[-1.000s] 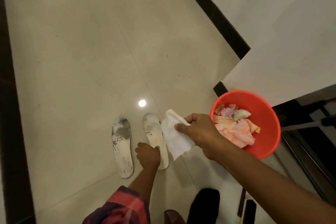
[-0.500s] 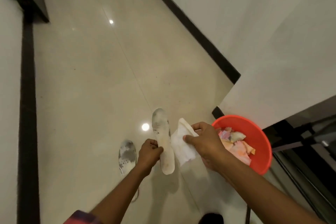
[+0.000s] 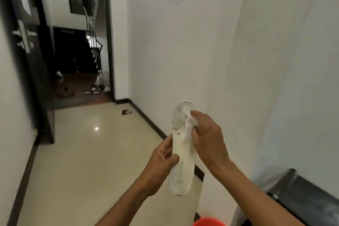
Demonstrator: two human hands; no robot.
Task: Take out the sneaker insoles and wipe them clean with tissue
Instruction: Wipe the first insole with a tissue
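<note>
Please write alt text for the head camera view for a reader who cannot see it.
The left hand holds a dirty white insole upright while the right hand presses a tissue against it, in a hallway with a white wall.

Residential building corridor. Glossy cream floor tiles (image 3: 88, 152), white walls with dark skirting (image 3: 146, 119). Upper left: dark door (image 3: 27, 51), stair railing (image 3: 93, 42). Shoes (image 3: 95, 90) lie at the far doorway.

2 bare forearms reach up from the lower edge, uncovered from elbow to wrist. The left hand (image 3: 161, 159) and right hand (image 3: 207, 135) wear no gloves, rings, watch or wristband; no sleeve is visible.
</note>
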